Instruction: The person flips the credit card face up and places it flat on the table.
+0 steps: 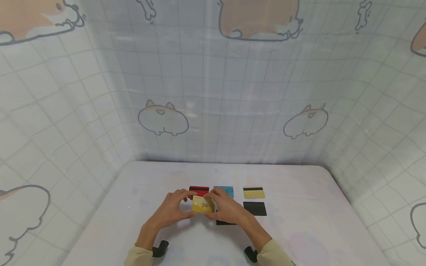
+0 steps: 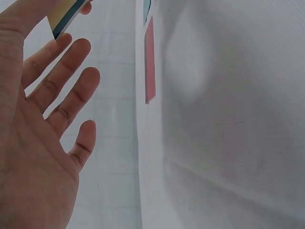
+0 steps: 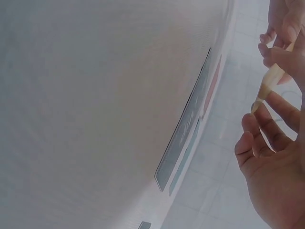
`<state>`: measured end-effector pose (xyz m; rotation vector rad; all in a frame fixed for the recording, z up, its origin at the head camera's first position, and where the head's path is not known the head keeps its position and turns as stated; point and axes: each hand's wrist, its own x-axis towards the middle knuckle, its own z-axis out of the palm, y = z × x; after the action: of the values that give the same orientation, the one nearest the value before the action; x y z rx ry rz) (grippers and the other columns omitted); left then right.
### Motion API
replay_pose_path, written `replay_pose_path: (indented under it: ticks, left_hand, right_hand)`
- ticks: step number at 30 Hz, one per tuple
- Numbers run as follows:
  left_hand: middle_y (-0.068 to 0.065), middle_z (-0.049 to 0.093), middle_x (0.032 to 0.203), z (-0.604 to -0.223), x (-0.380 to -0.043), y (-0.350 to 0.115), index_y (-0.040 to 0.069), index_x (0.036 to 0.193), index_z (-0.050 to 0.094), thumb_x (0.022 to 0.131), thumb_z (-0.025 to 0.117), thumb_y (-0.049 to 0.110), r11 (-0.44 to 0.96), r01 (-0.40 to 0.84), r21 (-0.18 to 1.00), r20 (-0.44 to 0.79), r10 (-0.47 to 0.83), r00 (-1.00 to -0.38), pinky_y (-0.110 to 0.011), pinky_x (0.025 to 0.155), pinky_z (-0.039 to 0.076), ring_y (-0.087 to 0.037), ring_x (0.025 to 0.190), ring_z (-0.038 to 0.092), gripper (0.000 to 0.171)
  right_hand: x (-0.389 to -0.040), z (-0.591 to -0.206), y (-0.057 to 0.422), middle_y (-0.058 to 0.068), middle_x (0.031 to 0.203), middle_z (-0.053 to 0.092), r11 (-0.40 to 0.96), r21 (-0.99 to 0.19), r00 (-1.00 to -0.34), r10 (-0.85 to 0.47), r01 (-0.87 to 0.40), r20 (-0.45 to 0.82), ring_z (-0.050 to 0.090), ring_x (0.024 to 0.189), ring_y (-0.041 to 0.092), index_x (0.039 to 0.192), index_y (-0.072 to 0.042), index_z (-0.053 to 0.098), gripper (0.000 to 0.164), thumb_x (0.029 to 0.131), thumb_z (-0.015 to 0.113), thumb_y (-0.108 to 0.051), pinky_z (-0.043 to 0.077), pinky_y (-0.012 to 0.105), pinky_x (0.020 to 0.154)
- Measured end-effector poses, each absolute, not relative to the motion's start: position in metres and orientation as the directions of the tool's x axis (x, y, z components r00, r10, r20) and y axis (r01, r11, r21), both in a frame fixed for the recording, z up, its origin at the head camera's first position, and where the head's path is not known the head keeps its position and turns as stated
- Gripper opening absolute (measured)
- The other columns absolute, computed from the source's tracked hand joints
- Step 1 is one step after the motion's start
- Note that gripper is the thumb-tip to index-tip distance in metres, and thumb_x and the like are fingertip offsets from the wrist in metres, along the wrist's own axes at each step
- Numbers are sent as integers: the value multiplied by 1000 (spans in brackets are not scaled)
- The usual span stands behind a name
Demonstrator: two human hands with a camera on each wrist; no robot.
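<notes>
A yellow card (image 1: pixel 202 205) is held up above the table between both hands, its printed face toward the head camera. My left hand (image 1: pixel 171 210) pinches its left edge between thumb and fingertips. The other fingers of that hand (image 2: pixel 45 119) spread loosely in the left wrist view, where the card (image 2: pixel 66 16) shows a dark stripe. From the other side my right hand (image 1: pixel 230 207) pinches the card's right part. In the right wrist view the card (image 3: pixel 269 82) appears nearly edge-on beside the right hand (image 3: pixel 276 167).
Behind the hands lie a red card (image 1: pixel 199 190) and a blue card (image 1: pixel 228 190), both partly covered. To the right are a gold card (image 1: pixel 254 193) and a black card (image 1: pixel 254 208). Another dark card (image 1: pixel 223 222) lies partly under the right hand. Patterned curtains (image 1: pixel 213 85) surround the white table (image 1: pixel 299 214).
</notes>
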<state>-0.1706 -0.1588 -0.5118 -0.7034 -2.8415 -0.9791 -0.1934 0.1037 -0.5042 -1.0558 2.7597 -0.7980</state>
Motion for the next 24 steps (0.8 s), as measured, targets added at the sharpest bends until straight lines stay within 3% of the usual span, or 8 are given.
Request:
replay_pose_path:
  ticks: [13,24]
  left_hand:
    - [10,63,109,-512,-169,-164,30,128,60,77,85,45,751,412,516,160,388,-908,-44,92,36,-9,96,55,58]
    - [10,63,107,-515,-166,-169,31,128,60,77,86,46,756,389,526,147,370,-917,-44,91,37,-11,96,56,59]
  right_hand:
    - [-193,-505,97,-9,118,51,663,-460,-766,-640,-591,61,46,107,9,135,-26,60,59,83,80,-45,51,26,87]
    - [-192,-507,95,-9,114,51,679,-427,-770,-635,-597,65,46,105,9,133,-26,61,59,82,81,-48,52,26,87]
